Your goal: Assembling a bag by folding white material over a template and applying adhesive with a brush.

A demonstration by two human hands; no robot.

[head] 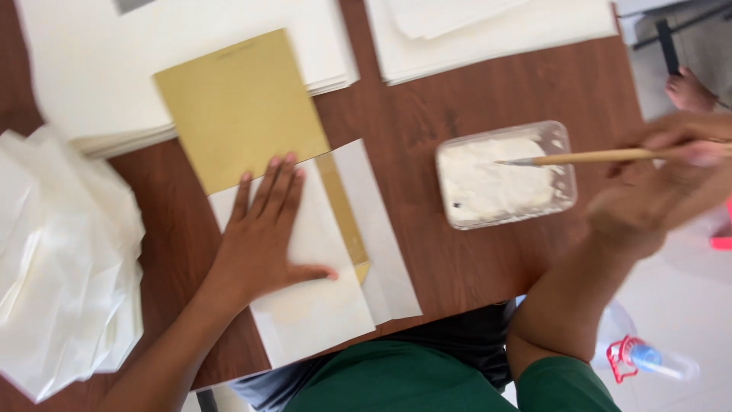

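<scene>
While spread across a brown wooden table (473, 91): stacks of white paper sheets (91, 69) along the far edge, a second stack (496, 27) at far right, a heap of crumpled white bags (61, 267) hanging over the left edge. Nearer the middle, a gold card template (236, 107), partly under a folded white sheet (320, 297) that overhangs the near edge. Right of that, across a bare strip of wood, a clear plastic tub (560, 164) holding white paste, close to the right edge. Left hand (263, 236) flat and released, fingers spread, pressing the folded sheet. Right hand (656, 191), blurred, off the table's right edge, pinching a wooden-handled brush (587, 157), tip over the paste.
</scene>
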